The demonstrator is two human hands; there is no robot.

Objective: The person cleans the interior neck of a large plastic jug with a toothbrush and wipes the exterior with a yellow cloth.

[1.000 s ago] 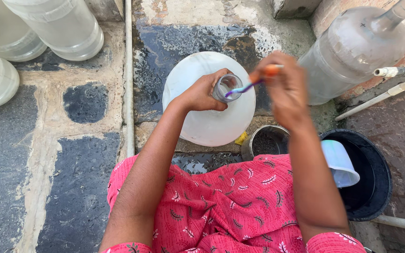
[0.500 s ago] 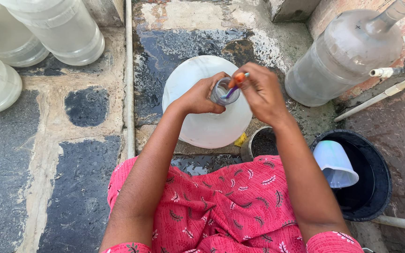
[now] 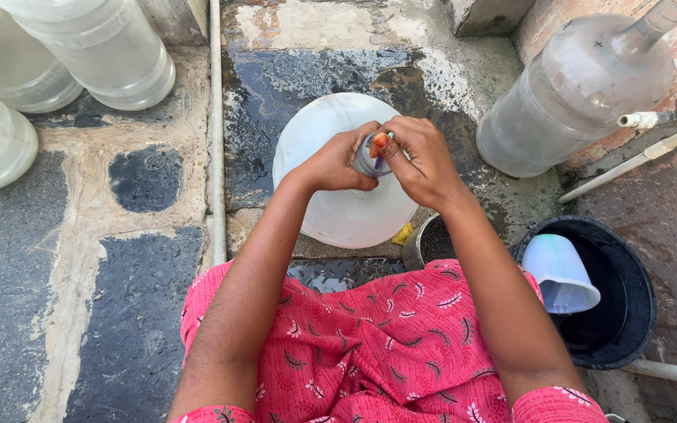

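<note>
Head view, looking straight down: I see a large translucent white jug (image 3: pixel 338 211) standing upright on the wet stone floor (image 3: pixel 307 70), its open neck (image 3: pixel 370 157) pointing up at the camera, just beyond a lap in a red patterned garment (image 3: pixel 378 345). The left hand (image 3: pixel 334 160) is wrapped around the neck from the left side, fingers curled shut on it. The right hand (image 3: pixel 421 160) comes in from the right and is closed on a brush with an orange handle (image 3: pixel 381 142), of which only the handle top and a sliver of purple below it show; the rest goes down into the neck, so the brush's long axis runs nearly straight down, in line with the jug's own upright axis. Both hands meet at the mouth, touching or all but touching, with the right one directly over the opening and the left just beside it. Whether the bristles reach the inner wall I cannot tell. To the near right of the jug stands a small metal cup (image 3: pixel 432 239) with something dark in it, and a yellow scrap (image 3: pixel 403 233) lies against the jug's base. Farther right a black tub (image 3: pixel 628 313) holds a pale plastic mug (image 3: pixel 559 274). A second big bottle (image 3: pixel 581 86) leans at far right beside white pipes (image 3: pixel 652 119); more clear bottles (image 3: pixel 95 47) lie at far left, well apart.
</note>
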